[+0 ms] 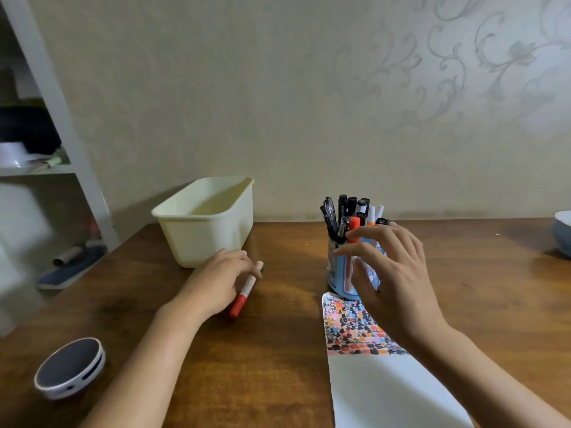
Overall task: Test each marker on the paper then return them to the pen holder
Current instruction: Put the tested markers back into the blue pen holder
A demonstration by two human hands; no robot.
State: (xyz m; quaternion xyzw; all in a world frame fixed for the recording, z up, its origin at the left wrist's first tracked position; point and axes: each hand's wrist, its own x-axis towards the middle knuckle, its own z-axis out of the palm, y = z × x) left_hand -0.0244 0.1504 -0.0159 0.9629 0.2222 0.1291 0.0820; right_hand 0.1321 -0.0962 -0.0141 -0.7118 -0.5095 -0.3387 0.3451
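Fingers point(370, 233) of right hand point(392, 273) spread and relaxed, hovering in front of blue cylindrical pen holder point(338, 279), one fingertip against upright red-orange marker point(353, 227) standing in it; no clear grip visible. Fingers of left hand point(216, 279) curled loosely over red-and-white marker point(245, 291) lying slanted on brown wooden table point(278, 350); whether pinching or merely resting on it, cannot tell.

Holder's right side and much of its printed front hidden behind right hand. Black-capped pens and white markers point(349, 208) bunched in holder, lower parts out of sight. Middle of red-and-white marker covered by left fingers; only red cap end near and white tip far showing.

White paper sheet point(392, 393) just near of holder, far part filled with black, orange and pink test marks point(355, 329), right edge covered by right forearm, near edge cut off by frame.

Cream rectangular plastic tub point(204, 223) far left of holder, just beyond left hand. Round white device with dark top point(69, 369) near left on table. Grey-blue bowl point(562, 236) cut off at right edge. White shelf unit point(61, 128) far left, contents blurred, hard to make out. Patterned wallpaper point(340, 88) behind.
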